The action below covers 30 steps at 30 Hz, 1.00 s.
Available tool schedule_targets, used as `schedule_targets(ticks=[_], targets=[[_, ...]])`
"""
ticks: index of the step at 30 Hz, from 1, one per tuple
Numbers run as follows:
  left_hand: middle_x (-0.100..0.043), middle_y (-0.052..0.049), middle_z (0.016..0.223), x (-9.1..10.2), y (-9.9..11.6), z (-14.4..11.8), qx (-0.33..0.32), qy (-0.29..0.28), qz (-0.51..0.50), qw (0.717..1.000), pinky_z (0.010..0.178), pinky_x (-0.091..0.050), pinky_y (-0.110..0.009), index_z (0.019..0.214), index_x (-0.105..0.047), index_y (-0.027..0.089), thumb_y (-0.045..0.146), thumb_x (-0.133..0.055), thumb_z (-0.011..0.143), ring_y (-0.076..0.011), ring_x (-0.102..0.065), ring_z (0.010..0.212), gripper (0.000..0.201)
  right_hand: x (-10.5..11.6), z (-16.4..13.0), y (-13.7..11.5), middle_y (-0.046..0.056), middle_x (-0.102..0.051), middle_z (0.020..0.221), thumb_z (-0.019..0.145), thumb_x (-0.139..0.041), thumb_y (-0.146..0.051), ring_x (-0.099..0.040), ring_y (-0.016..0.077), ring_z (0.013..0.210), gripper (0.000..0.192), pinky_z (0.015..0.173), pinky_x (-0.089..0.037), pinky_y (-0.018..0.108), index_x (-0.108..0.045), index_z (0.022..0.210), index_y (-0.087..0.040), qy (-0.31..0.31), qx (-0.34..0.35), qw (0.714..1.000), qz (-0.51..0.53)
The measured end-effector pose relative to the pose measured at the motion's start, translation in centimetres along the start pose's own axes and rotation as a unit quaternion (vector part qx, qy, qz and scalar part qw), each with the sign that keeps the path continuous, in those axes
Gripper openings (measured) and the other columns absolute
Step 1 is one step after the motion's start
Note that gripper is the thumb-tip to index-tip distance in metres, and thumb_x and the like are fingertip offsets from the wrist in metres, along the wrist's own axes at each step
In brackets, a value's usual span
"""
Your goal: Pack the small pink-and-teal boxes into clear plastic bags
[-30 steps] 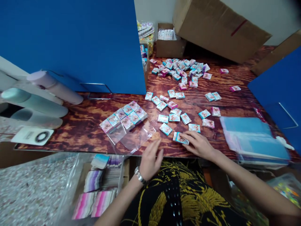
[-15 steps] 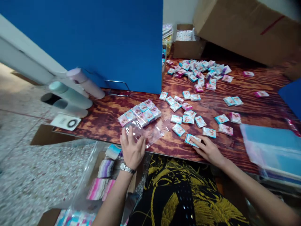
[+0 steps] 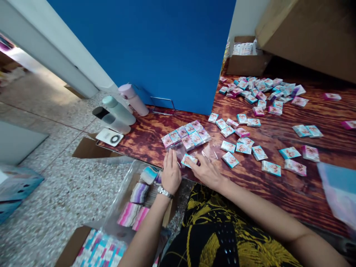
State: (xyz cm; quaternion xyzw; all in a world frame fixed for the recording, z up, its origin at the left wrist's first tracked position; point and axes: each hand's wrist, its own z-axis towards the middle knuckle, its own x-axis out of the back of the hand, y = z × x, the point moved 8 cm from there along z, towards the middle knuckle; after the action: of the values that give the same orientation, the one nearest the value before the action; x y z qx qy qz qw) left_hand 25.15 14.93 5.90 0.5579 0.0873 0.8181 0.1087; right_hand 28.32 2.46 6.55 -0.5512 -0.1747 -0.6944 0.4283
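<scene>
My right hand (image 3: 207, 171) grips a small blue-and-white box (image 3: 188, 160) printed with a hand picture, over a clear plastic bag (image 3: 210, 152). My left hand (image 3: 171, 173) rests at the bag's left side, its fingers stretched out close together and pointing at the block of boxes. That block (image 3: 182, 132) is made of several pink and blue boxes set in two rows, partly inside the clear film. How much of it the film covers is hard to see.
Loose small boxes (image 3: 243, 148) lie scattered to the right, with a heap (image 3: 261, 89) behind. Bottles (image 3: 119, 111) and a white device (image 3: 109, 137) stand left by a blue panel (image 3: 144, 48). Below the table edge is an open carton (image 3: 164, 218) of colourful stacks.
My right hand has carried the small box leftward from the loose boxes to the plastic bag. My left hand's fingers have drawn together. The camera view has turned left.
</scene>
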Motion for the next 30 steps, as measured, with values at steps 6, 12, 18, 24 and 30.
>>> schedule_targets(ticks=[6, 12, 18, 24, 30], targets=[[-0.031, -0.025, 0.149, -0.2, 0.0, -0.3, 0.017, 0.004, -0.015, 1.000, 0.103, -0.038, -0.049, 0.149, -0.016, 0.006, 0.003, -0.035, 0.082, -0.0305, -0.031, 0.139, 0.070, -2.8, 4.0, -0.6, 0.015, -0.052, 0.111, 0.095, -0.038, -0.014, -0.054, 0.0214, 0.092, 0.047, 0.082, -0.049, 0.033, -0.041, 0.142, -0.020, -0.028, -0.035, 0.997, -0.059], [-0.032, -0.024, 0.149, -0.3, -0.1, -0.3, 0.017, 0.002, -0.030, 0.999, 0.101, -0.038, -0.047, 0.150, -0.016, 0.008, 0.001, -0.034, 0.081, -0.0295, -0.032, 0.138, 0.072, -3.2, 4.0, -1.0, 0.014, -0.056, 0.102, 0.095, -0.036, -0.015, -0.056, 0.0219, 0.088, 0.050, 0.073, -0.049, 0.033, -0.033, 0.146, -0.019, -0.096, -0.035, 0.992, -0.078], [-0.029, -0.023, 0.150, -0.3, -0.3, -0.5, 0.016, -0.011, -0.042, 0.999, 0.099, -0.039, -0.047, 0.150, -0.013, 0.009, 0.000, -0.034, 0.078, -0.0305, -0.033, 0.137, 0.076, -3.7, 4.0, -1.0, 0.015, -0.064, 0.095, 0.095, -0.027, -0.011, -0.063, 0.0218, 0.080, 0.057, 0.072, -0.048, 0.036, -0.018, 0.150, -0.020, -0.180, -0.021, 0.979, -0.090], [-0.029, -0.023, 0.150, -0.3, -0.1, -0.4, 0.010, -0.013, -0.036, 0.999, 0.099, -0.039, -0.046, 0.151, -0.008, 0.011, 0.001, -0.034, 0.081, -0.0307, -0.032, 0.138, 0.076, -3.8, 4.3, -0.2, 0.016, -0.067, 0.103, 0.093, -0.032, -0.013, -0.066, 0.0242, 0.080, 0.059, 0.064, -0.049, 0.034, -0.020, 0.150, -0.019, -0.204, -0.041, 0.974, -0.089], [-0.027, -0.023, 0.151, -0.4, 0.0, -0.3, 0.001, -0.018, -0.041, 0.999, 0.100, -0.039, -0.047, 0.151, -0.007, 0.011, -0.001, -0.034, 0.079, -0.0298, -0.032, 0.138, 0.078, -3.7, 4.2, 0.0, 0.016, -0.068, 0.084, 0.093, -0.030, -0.008, -0.065, 0.0208, 0.071, 0.057, 0.067, -0.048, 0.034, -0.024, 0.149, -0.013, -0.162, -0.002, 0.979, -0.123]])
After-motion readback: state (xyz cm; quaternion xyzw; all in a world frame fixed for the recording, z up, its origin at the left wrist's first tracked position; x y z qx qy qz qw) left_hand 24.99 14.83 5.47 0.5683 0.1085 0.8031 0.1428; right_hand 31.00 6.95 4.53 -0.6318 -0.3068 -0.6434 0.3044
